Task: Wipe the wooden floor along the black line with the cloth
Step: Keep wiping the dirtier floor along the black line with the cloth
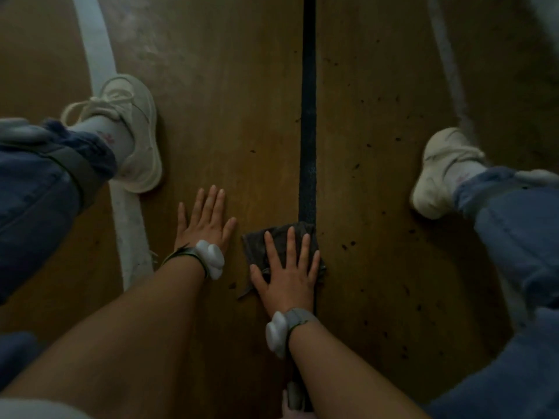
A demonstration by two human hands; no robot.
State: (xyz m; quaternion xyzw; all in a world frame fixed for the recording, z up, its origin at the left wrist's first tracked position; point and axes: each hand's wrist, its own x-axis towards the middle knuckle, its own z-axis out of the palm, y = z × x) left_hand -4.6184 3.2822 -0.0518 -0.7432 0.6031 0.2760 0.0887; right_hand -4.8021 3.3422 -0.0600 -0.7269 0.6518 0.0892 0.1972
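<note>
Right hand (pixel 287 273): flat, fingers straight and spread, pressing the cloth (pixel 279 246) onto the floor (pixel 236 122).
Left hand (pixel 205 220): flat on bare wood, holding nothing, beside the cloth.
Cloth: under your right palm, its right edge over the line (pixel 308 116).
Axis: line runs straight away from you; unwiped length lies ahead of your fingertips.
Next, likely: push forward along the line, 1 hand.

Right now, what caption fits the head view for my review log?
Right hand presses the dark cloth flat over the black line; left hand rests open on the wooden floor.
</note>
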